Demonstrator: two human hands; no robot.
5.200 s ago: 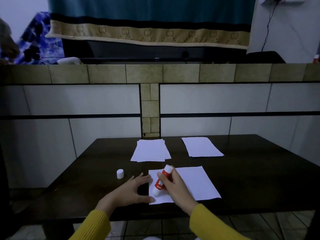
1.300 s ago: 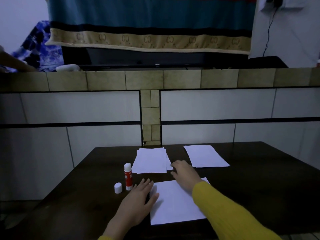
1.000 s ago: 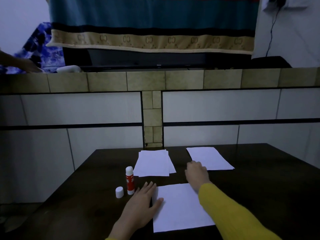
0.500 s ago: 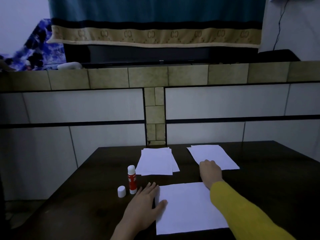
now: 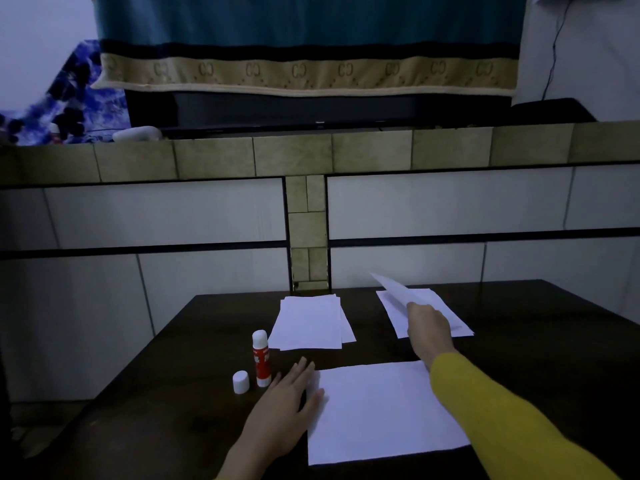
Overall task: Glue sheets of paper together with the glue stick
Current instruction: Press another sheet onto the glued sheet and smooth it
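The right hand [image 5: 428, 329] pinches a fresh sheet [image 5: 393, 292] by its near corner, lifting it off the far right pile [image 5: 446, 315]. Best to bring it across low and square it to the sheet [image 5: 384, 410] under the left hand [image 5: 282, 407], whose flat, spread fingers pin that sheet's left edge. Just beyond those fingertips the glue stick [image 5: 261, 358] stands upright, uncapped, red with a white top, its cap [image 5: 240, 382] beside it.
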